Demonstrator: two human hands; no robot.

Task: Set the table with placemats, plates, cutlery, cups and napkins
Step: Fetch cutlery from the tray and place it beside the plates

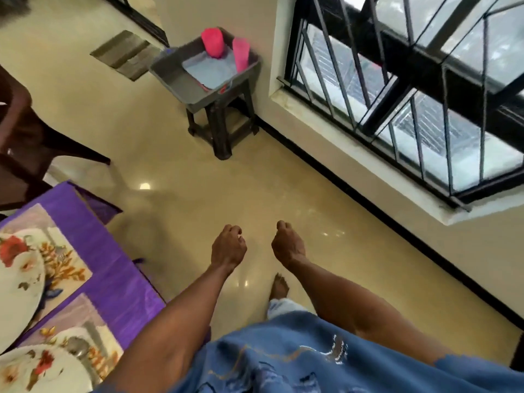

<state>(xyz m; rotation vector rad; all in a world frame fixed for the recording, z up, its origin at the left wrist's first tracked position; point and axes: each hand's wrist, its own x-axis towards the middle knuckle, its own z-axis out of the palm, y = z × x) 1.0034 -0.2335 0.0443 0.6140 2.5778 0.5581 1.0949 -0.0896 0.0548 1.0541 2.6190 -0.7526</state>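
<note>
A: How far along?

B: Two placemats (56,251) with plates (17,273) sit at the desk (113,268) corner. Two pink cups (212,42) wait on a blue cloth in the grey tray (175,78) on a stool; possibly cutlery there too.

A: The hands?

B: Left hand (228,246) and right hand (287,243) hang loosely curled, holding nothing.

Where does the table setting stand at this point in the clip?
Done: two placemats on the purple table, each with a flowered plate. In hand: nothing; the left hand and right hand hang loosely curled. Left: two pink cups and blue napkins wait in the grey tub; cutlery is hard to make out.
</note>
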